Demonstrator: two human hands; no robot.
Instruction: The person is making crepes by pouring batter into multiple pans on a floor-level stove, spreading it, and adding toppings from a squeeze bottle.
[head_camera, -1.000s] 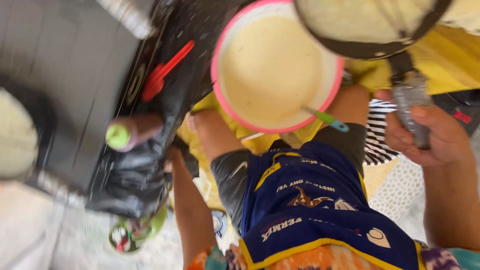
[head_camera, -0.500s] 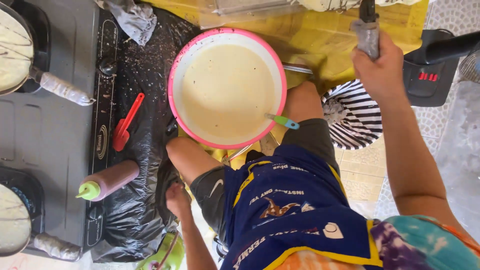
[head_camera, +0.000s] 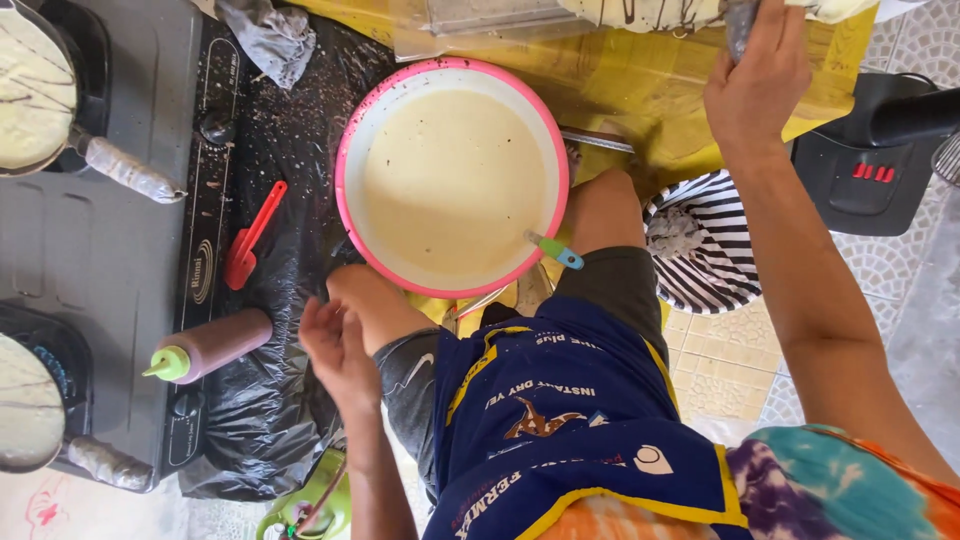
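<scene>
I sit with a pink-rimmed bowl (head_camera: 345, 160) of pale batter between my knees. A utensil with a green and blue handle (head_camera: 555, 250) rests in the batter at the bowl's near right edge. My right hand (head_camera: 755, 85) is stretched to the top right, shut on a wrapped pan handle (head_camera: 738, 22); the pan of batter streaked with dark lines (head_camera: 650, 10) lies at the top edge. My left hand (head_camera: 340, 350) hovers beside my left knee, fingers loose, holding nothing, close to a brown squeeze bottle with a green cap (head_camera: 210, 345).
A grey two-burner stove (head_camera: 100, 270) stands at left with two pans of batter (head_camera: 30, 90) (head_camera: 25, 410). A red spatula (head_camera: 250, 240) lies on black plastic sheeting (head_camera: 290, 130). A striped bag (head_camera: 715, 250) and a black appliance base (head_camera: 865, 170) sit at right on tiled floor.
The view has swung and steadied. My right hand has carried the pan up to the top edge. My left hand has drawn back from the black sheeting to beside my knee.
</scene>
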